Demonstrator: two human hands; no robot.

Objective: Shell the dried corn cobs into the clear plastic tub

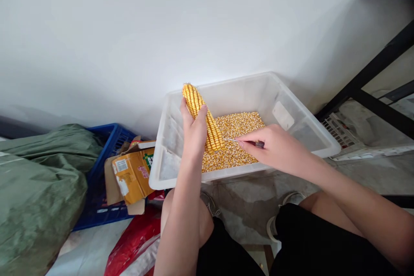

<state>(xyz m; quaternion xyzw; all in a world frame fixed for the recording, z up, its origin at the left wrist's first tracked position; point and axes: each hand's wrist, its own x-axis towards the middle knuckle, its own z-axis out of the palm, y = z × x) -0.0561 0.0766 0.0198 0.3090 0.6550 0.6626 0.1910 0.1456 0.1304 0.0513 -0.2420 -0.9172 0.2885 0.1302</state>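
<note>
My left hand (195, 131) is wrapped around a yellow corn cob (211, 131), which leans with its upper end to the left and is covered in rows of kernels. In my right hand (274, 146) is a screwdriver (231, 139) with a thin metal shaft; its dark handle is mostly hidden by the fingers. The shaft's tip meets the lower end of the cob, or is very close to it. Beneath both hands stands a translucent plastic bin (294, 114), with a layer of loose corn kernels (241, 123) over its floor.
Left of the bin are a blue crate (93, 198), a torn yellow cardboard box (134, 177) and a green cloth (39, 181). A red bag (132, 237) lies in front of them. A black metal frame (371, 67) rises at the right, and a white wall (145, 30) stands behind.
</note>
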